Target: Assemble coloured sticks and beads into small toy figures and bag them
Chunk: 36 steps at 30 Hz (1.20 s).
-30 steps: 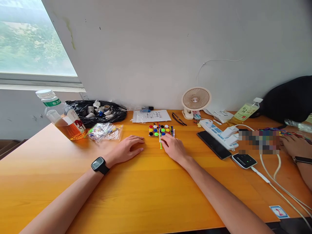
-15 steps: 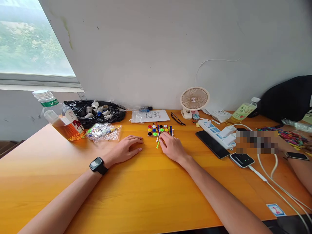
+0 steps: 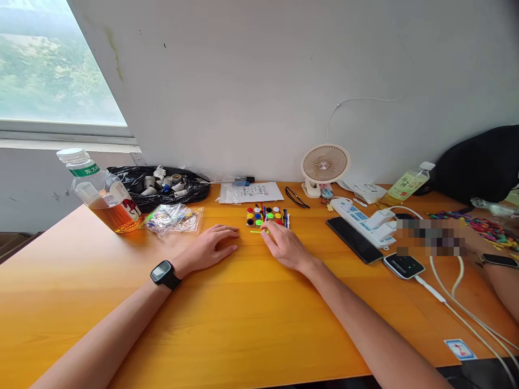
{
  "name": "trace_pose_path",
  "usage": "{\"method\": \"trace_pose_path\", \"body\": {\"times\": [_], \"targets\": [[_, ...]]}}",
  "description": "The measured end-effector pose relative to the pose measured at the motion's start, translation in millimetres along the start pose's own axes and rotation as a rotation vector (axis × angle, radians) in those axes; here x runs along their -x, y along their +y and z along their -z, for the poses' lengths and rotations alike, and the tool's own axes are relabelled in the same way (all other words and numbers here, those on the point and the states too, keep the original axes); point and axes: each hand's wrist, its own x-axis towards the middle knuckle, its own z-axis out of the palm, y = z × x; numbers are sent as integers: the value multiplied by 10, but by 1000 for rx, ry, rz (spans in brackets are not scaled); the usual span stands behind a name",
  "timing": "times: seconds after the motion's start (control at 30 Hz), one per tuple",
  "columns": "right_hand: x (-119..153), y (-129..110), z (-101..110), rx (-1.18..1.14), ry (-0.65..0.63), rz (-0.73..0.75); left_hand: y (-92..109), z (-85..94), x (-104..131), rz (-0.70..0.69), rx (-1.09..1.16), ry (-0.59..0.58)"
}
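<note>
The head camera looks down on an orange wooden desk (image 3: 243, 324) set against a pale wall, with a window at the upper left.

The person's left hand (image 3: 211, 247) lies flat on the desk, palm down, fingers loosely spread and holding nothing. A black smartwatch (image 3: 164, 273) sits on that wrist.

The right hand (image 3: 286, 246) rests just to the right of it, fingers curled toward the wall. Its fingertips pinch one end of a thin green stick (image 3: 258, 232), which lies almost level, pointing left, low over the desk between the two hands.

Just behind the stick are small round caps (image 3: 259, 215) in red, blue, yellow, green, black and white, laid in rows, with a few more coloured sticks (image 3: 284, 216) beside them on the right.

Farther back lies a clear bag holding a printed sheet (image 3: 251, 192); its writing is too small to read. Black glasses (image 3: 297, 197) lie to its right, then a small cream desk fan (image 3: 325, 167).

At the left stands a tilted-looking bottle of amber drink (image 3: 103, 194) with a green band bearing white Chinese characters, too small to read surely. Near it are a crinkled clear packet (image 3: 173, 218) of coloured pieces and a black plastic bag (image 3: 158, 186) with white bits inside.

At the right are a white power strip (image 3: 357, 215), a dark phone (image 3: 355, 239), a small black device with green lights (image 3: 404, 266), white cables (image 3: 462, 302) and a yellow-green drink bottle (image 3: 407, 185). Another person's arm (image 3: 500, 275) reaches in from the right edge, beside a blurred patch.
</note>
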Motion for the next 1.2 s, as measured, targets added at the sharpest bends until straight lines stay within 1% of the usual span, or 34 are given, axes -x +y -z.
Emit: {"method": "trace_pose_path", "body": {"times": [0.07, 0.13, 0.2, 0.3, 0.43, 0.53, 0.73, 1.1, 1.2], "targets": [[17, -23, 6, 72, -66, 14, 14, 7, -2, 3, 2, -6], [21, -33, 8, 154, -88, -14, 25, 13, -4, 4, 2, -9], [12, -29, 10, 224, -72, -53, 30, 16, -5, 5, 3, -8], [-6, 11, 0, 266, 3, -105, 23, 14, -4, 8, 1, -7], [-9, 111, -69, 228, 87, -156, 4, 5, 2, 4, -5, -10], [-4, 176, -131, 180, 109, -140, 6, 4, 3, 2, -1, -6], [-8, 192, -154, 132, 109, -91, 23, 10, -2, -3, -1, -4], [-12, 160, -130, 126, 126, -123, 12, 6, -3, 3, 1, -2], [-13, 154, -125, 129, 109, -124, 10, 6, -4, 1, 3, -1]]}}
